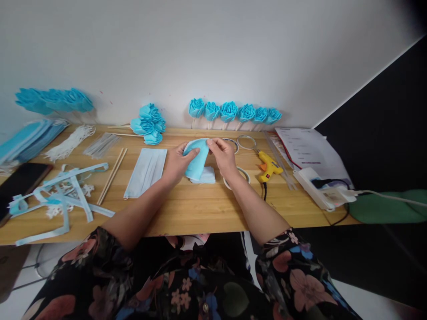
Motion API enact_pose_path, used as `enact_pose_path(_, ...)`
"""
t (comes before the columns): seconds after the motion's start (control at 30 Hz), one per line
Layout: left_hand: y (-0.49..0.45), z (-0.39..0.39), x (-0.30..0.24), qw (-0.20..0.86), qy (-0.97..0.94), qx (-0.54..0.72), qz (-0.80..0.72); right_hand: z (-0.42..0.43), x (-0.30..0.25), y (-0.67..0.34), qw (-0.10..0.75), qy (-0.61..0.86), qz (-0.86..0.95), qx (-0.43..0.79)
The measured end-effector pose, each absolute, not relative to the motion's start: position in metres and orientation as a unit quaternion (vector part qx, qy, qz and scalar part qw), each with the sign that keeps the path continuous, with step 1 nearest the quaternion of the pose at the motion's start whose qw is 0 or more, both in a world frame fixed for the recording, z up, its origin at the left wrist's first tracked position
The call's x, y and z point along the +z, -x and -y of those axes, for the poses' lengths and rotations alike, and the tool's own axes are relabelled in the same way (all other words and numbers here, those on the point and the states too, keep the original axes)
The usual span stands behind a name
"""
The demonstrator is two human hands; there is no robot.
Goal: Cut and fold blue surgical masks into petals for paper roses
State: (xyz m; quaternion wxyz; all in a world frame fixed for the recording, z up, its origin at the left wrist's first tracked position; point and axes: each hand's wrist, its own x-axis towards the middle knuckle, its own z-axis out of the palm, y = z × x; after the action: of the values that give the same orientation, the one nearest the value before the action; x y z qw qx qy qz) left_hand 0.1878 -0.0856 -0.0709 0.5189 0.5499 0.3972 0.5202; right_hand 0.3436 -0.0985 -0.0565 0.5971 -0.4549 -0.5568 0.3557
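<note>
A piece of blue face mask fabric is held up between my two hands above the table. My left hand grips its left side, thumb lying across the front. At the upper right corner, my right hand pinches the edge between thumb and fingers. Below the fabric lies a small stack of pale blue cut pieces, partly covered by it. A flat pleated face mask rests left of my left hand. Under my right wrist, a tape roll is partly hidden.
Blue fabric flowers on sticks lean along the wall. A yellow glue gun and a white power strip lie right. Left are wooden sticks, cut strips, white ear loops, stacked masks and a phone.
</note>
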Motion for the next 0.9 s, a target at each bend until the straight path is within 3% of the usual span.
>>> enact_pose_path(0.2, -0.189, 0.088, -0.068, 0.528, -0.575, 0.492, -0.386, 0.096, -0.059, -0.345, 0.564, 0.464, 0.573, 0.373)
enact_pose_path(0.37, -0.189, 0.087, -0.069, 0.52, -0.586, 0.469, -0.407, 0.091, -0.055, -0.355, 0.608, 0.46, 0.544, 0.351)
enact_pose_path(0.6, -0.191, 0.088, -0.068, 0.502, -0.642, 0.413, -0.406, 0.096, -0.054, -0.352, 0.515, 0.454, 0.633, 0.358)
enact_pose_path(0.9, -0.188, 0.087, -0.067, 0.503, -0.654, 0.383, -0.415, 0.094, -0.056, -0.352, 0.594, 0.474, 0.535, 0.37)
